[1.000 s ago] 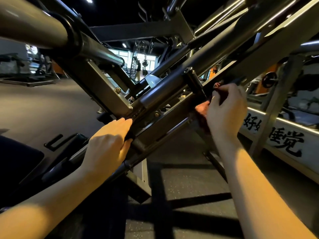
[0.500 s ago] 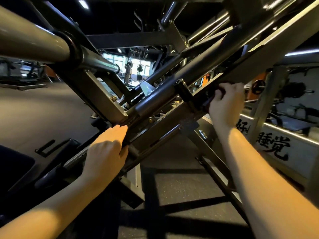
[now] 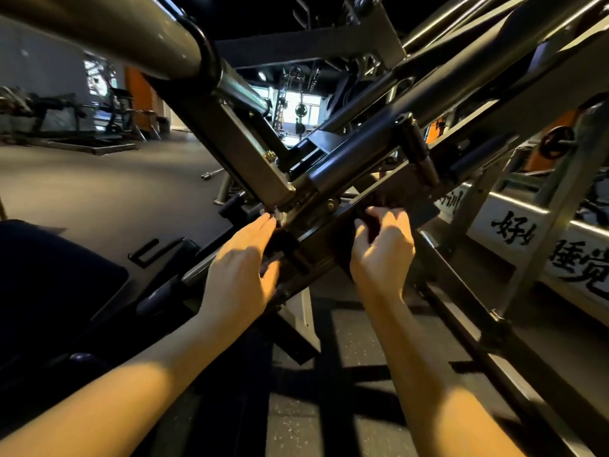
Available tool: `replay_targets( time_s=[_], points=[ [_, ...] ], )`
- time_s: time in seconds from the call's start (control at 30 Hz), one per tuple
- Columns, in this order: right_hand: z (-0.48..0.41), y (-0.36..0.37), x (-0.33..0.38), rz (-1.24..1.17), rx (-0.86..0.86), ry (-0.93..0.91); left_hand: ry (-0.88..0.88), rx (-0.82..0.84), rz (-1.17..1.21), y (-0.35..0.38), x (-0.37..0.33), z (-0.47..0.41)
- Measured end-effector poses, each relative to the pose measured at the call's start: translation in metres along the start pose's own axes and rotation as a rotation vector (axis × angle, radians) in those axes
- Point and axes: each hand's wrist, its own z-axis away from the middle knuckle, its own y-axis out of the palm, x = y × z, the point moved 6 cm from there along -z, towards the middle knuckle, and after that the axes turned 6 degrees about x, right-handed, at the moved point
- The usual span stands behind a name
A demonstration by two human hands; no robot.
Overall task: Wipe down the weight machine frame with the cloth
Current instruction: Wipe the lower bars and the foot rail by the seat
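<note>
A fat grey bar (image 3: 115, 24) crosses high on the left and hides part of the room. A dark seat pad (image 3: 49, 285) sits near on my left, and a white board with black writing (image 3: 527, 245) runs along the right behind a slanted post (image 3: 543, 209). The weight machine frame (image 3: 362, 159) is right in front of me, and its long bars go from low and near on the left up to high and far on the right. My left hand (image 3: 244, 268) lies flat on a low bar with straight fingers, and just beside it my right hand (image 3: 382, 252) curls round the cloth (image 3: 370, 225), which is dark and hard to see.
</note>
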Motion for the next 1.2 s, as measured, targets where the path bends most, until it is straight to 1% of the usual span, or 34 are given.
replay_targets(
  time_s=[0.07,0.13,0.2,0.27,0.33,0.37,0.4,0.47,0.53,0.6,0.63,0.7,0.77,0.87,0.93,0.97,1.07,1.2],
  points=[
    [0.022,0.027,-0.002,-0.039,0.074,0.057,-0.023,0.03,0.008,0.006,0.011,0.003],
    [0.05,0.055,0.005,-0.026,0.134,0.049,0.024,0.019,0.066,0.004,0.012,0.004],
    [0.069,0.069,0.012,-0.074,0.13,0.029,0.097,-0.024,0.122,-0.007,0.007,0.004],
    [0.069,0.063,0.011,-0.136,0.109,0.079,0.155,-0.043,0.144,-0.017,0.005,0.003],
    [0.06,0.052,0.004,-0.221,0.13,0.18,0.171,-0.014,0.143,-0.022,0.008,0.004],
    [0.058,0.048,0.002,-0.258,0.098,0.193,0.171,-0.012,0.145,-0.021,0.011,0.005],
    [0.058,0.046,0.001,-0.272,0.053,0.177,0.162,-0.023,0.155,-0.021,0.015,0.008],
    [0.07,0.059,0.007,-0.203,0.039,0.114,0.123,-0.074,0.191,-0.015,0.025,0.017],
    [0.097,0.088,0.012,-0.162,0.111,0.027,0.084,-0.096,0.21,-0.006,0.037,0.026],
    [0.113,0.107,0.013,-0.119,0.192,-0.067,0.063,-0.067,0.2,0.006,0.049,0.029],
    [0.113,0.108,0.014,-0.109,0.195,-0.085,0.044,-0.035,0.196,0.011,0.053,0.03],
    [0.103,0.1,0.015,-0.128,0.12,-0.08,0.005,0.027,0.21,0.018,0.058,0.028],
    [0.095,0.09,0.016,-0.135,0.039,-0.054,-0.022,0.055,0.252,0.025,0.057,0.025],
    [0.105,0.101,0.017,-0.095,0.114,-0.081,-0.061,0.082,0.305,0.033,0.055,0.017],
    [0.104,0.104,0.017,-0.055,0.172,-0.065,-0.066,0.118,0.287,0.042,0.058,0.013],
    [0.098,0.102,0.018,-0.036,0.175,-0.045,-0.07,0.141,0.263,0.046,0.059,0.012],
    [0.081,0.09,0.025,-0.041,0.102,-0.047,-0.076,0.168,0.2,0.057,0.062,0.015],
    [0.102,0.101,0.016,-0.03,0.219,-0.069,0.022,0.145,0.115,0.06,0.061,0.018]
  ],
)
